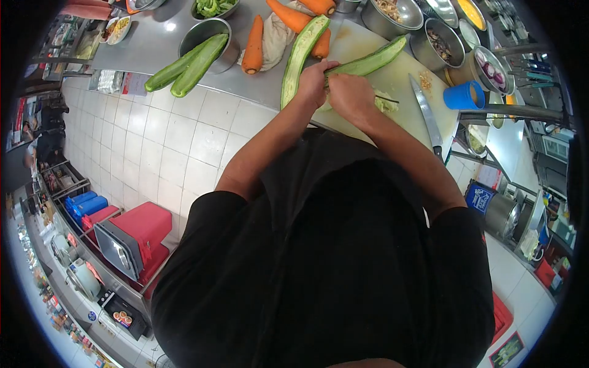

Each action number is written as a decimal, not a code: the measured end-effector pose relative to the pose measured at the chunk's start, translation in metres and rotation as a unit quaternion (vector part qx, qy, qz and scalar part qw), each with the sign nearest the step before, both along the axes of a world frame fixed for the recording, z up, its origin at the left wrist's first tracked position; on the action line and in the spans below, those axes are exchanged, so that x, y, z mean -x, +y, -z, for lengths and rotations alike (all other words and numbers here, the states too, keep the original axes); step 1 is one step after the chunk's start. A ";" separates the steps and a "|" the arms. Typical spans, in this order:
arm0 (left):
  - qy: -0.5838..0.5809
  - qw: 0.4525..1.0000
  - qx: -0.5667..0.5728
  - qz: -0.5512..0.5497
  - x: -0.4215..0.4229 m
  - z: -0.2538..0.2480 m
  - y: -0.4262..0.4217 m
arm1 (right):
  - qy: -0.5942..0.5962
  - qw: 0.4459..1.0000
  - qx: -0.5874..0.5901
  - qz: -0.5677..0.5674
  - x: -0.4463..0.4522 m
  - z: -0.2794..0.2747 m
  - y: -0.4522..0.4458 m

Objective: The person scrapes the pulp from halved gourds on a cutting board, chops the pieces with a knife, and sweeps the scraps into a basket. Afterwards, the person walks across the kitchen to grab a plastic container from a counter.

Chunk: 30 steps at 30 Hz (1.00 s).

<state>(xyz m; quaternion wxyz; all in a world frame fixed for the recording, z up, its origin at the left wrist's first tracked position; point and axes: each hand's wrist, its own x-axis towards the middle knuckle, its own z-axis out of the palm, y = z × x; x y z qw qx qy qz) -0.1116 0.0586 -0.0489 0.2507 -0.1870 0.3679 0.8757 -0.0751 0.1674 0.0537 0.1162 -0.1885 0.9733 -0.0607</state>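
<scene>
My left hand [314,83] is closed near the front edge of the cutting board [399,83], at the near end of a halved green vegetable [371,60] that points right. Against it, my right hand [350,97] is a fist; a thin dark stick-like part [387,99] shows at its right side, and what its fingers wrap is mostly hidden. Another halved vegetable [302,52], pale inner face up, lies left of my left hand. Pale green scraps [386,107] lie beside my right hand. A knife [425,113] rests on the board's right part.
Two long green pieces [199,66] lean out of a metal pot [226,52] at the left. Carrots [253,49] and a cloth [277,40] lie behind. Metal bowls [437,46] and a blue cup [464,95] stand at the right. A red bin [144,230] is lower left.
</scene>
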 end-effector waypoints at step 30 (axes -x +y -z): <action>-0.006 1.000 -0.012 -0.003 -0.001 -0.007 0.001 | 0.010 0.995 0.075 0.072 0.024 0.021 0.055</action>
